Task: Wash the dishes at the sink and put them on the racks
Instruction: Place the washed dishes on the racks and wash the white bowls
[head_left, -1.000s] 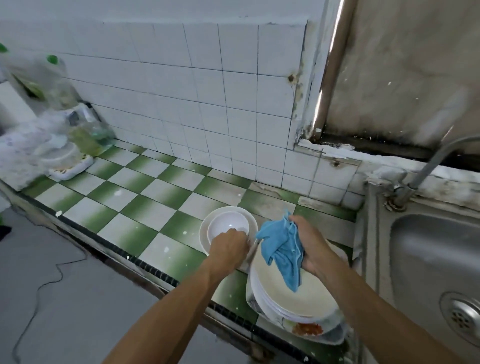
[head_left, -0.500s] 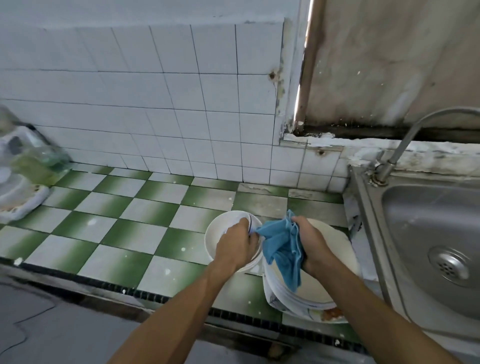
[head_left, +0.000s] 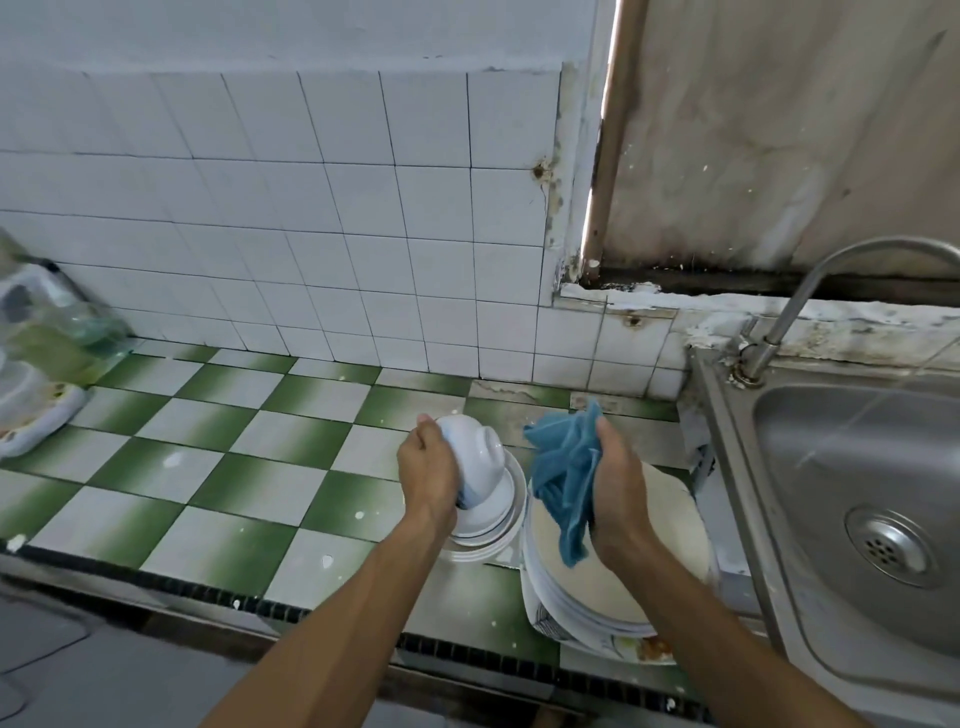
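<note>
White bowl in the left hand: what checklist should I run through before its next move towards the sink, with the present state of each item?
1. Left hand grips the white ceramic bowl: ok, held tilted above the small stack of white dishes.
2. Right hand holds the blue cloth: ok, bunched above the stack of cream plates.
3. Steel sink close by: ok, just right of the plates.
4. Curved metal tap running: cannot tell.
5. Bowl free of food residue: cannot tell.
6. Racks ready: cannot tell, none in view.
</note>
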